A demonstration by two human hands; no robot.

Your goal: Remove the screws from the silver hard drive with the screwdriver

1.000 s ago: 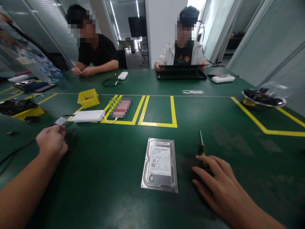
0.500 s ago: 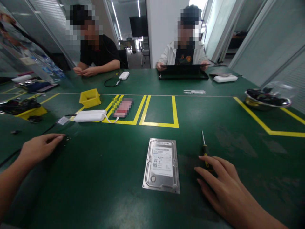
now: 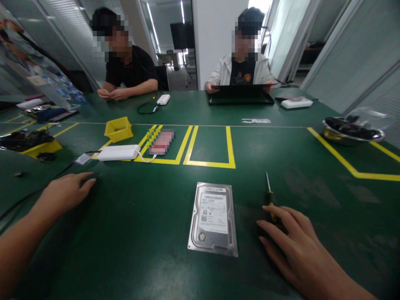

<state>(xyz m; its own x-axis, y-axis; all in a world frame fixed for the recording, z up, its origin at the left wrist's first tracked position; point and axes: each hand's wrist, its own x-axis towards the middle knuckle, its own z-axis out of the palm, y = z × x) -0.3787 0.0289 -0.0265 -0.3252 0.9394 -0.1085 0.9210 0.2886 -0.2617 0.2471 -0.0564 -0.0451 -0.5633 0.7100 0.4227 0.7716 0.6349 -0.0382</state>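
Observation:
A silver hard drive [image 3: 213, 218] lies label side up on the green table, between my two hands. To its right, a screwdriver [image 3: 270, 193] with a yellow and black handle lies with its tip pointing away from me. My right hand [image 3: 293, 239] rests beside and partly over that handle, fingers loosely apart and not wrapped round it. Off to the left, my left hand [image 3: 67, 191] hovers or rests low at the table, index finger and thumb apart, nothing visible between them. Whatever lies beneath its palm is hidden.
A white power bank [image 3: 118, 153] with a cable, a pinkish phone [image 3: 161, 142] and a yellow bin [image 3: 118, 129] stand beyond my left hand. A metal bowl [image 3: 353, 132] of dark parts is at right. Across the table sit two people, one holding a black panel [image 3: 240, 95].
My left hand has shifted right, over the spot where small bits lay, and its finger and thumb have parted. My right hand, the screwdriver and the hard drive stay in place.

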